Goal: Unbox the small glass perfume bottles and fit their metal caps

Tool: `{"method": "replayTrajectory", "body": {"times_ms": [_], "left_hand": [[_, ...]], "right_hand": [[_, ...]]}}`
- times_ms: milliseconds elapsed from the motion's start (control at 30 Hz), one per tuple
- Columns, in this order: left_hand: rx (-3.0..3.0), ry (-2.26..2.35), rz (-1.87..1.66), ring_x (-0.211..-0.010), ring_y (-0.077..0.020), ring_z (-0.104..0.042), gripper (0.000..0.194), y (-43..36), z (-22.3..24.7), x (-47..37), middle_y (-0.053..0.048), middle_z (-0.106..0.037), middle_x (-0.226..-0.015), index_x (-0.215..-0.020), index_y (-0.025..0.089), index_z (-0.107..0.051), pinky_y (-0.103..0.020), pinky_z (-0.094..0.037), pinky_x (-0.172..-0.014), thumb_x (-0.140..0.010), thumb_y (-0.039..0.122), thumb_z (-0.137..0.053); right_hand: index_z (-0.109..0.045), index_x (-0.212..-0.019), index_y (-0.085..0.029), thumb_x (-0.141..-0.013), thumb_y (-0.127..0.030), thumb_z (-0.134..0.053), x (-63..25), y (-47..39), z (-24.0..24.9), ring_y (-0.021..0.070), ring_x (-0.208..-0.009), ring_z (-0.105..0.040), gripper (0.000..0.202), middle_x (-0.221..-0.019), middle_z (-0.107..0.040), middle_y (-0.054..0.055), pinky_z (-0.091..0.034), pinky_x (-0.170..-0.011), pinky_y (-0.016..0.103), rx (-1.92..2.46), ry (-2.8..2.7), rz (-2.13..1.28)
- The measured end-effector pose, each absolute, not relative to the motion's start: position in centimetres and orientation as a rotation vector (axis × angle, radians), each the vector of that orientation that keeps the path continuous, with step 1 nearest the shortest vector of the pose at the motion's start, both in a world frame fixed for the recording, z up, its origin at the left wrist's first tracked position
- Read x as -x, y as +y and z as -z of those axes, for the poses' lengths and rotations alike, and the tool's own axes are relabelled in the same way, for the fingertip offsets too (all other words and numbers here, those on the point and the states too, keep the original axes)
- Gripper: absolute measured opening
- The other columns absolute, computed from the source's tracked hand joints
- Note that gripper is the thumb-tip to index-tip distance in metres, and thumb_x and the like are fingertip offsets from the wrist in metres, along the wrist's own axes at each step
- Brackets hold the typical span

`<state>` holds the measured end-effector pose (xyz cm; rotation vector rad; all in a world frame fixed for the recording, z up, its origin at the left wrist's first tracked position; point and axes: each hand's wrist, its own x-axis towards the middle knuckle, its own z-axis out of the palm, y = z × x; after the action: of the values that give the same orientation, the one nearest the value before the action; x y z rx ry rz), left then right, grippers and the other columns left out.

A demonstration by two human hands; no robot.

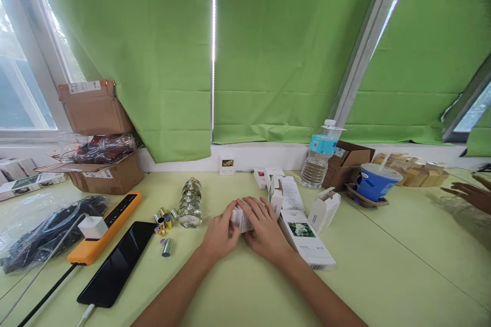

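Observation:
Both my left hand (221,232) and my right hand (264,226) are closed round a small white box (241,218) above the table. Fingers cover much of that box. Just right of my right hand lies a white carton with a flower picture (305,237), beside an open white box (324,209) and another small open box (276,195). Glass bottles (190,209) stand in a row left of my left hand. Gold and silver caps (168,248) are scattered further left.
An orange power strip (85,253), a black phone (117,265) and cardboard boxes (107,176) are at the left. A water bottle (316,161) and a blue cup (376,182) stand at the right. Another person's hand (470,194) shows at the right edge.

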<state>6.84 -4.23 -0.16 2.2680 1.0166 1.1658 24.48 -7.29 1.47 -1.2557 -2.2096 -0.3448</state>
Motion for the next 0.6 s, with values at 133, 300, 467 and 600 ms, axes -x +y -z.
{"method": "replayTrajectory", "body": {"times_ms": [133, 300, 467, 600], "left_hand": [[-2.189, 0.934, -1.215, -0.08, -0.018, -0.063, 0.059, -4.6, -0.5, -6.4, -0.007, -0.067, -0.1, -0.136, 0.023, -0.042, -0.03, -0.051, -0.075, -0.08, 0.006, -0.037], [-2.158, 0.787, -1.254, -0.115, -0.0219, -0.055, 0.041, -5.9, -1.2, -6.5, -0.01, -0.052, -0.133, -0.128, 0.025, -0.049, -0.033, -0.053, -0.087, -0.089, 0.017, -0.04], [-1.959, 0.919, -1.169, -0.093, -0.0206, -0.064, 0.038, -7.8, -0.1, -6.0, -0.012, -0.061, -0.118, -0.129, 0.024, -0.046, -0.028, -0.057, -0.067, -0.091, 0.032, -0.048], [-1.824, 0.979, -1.191, -0.086, -0.0172, -0.066, 0.033, -9.2, 0.7, -4.0, -0.01, -0.063, -0.107, -0.127, 0.023, -0.043, -0.025, -0.057, -0.063, -0.096, 0.033, -0.04]], "right_hand": [[-0.033, -0.145, -0.024, -0.065, -0.01, -0.052, -24.5, -7.3, -1.5, 0.0299, -0.132, -0.036, 0.083, -0.14, -0.045, 0.009, -0.019, -0.114, 0.055, 1.258, -2.206, 0.346], [-0.036, -0.142, -0.024, -0.064, -0.01, -0.052, -24.6, -7.4, -1.5, 0.0291, -0.131, -0.036, 0.081, -0.138, -0.046, 0.009, -0.018, -0.114, 0.054, 1.266, -2.188, 0.341], [-0.035, -0.143, -0.024, -0.065, -0.012, -0.053, -24.5, -8.0, -2.0, 0.0285, -0.132, -0.036, 0.081, -0.139, -0.046, 0.009, -0.019, -0.114, 0.053, 1.21, -2.246, 0.297], [-0.031, -0.145, -0.023, -0.065, -0.016, -0.055, -23.4, -8.6, -1.8, 0.0284, -0.133, -0.035, 0.083, -0.14, -0.044, 0.009, -0.018, -0.114, 0.054, 1.066, -2.339, 0.237]]}}
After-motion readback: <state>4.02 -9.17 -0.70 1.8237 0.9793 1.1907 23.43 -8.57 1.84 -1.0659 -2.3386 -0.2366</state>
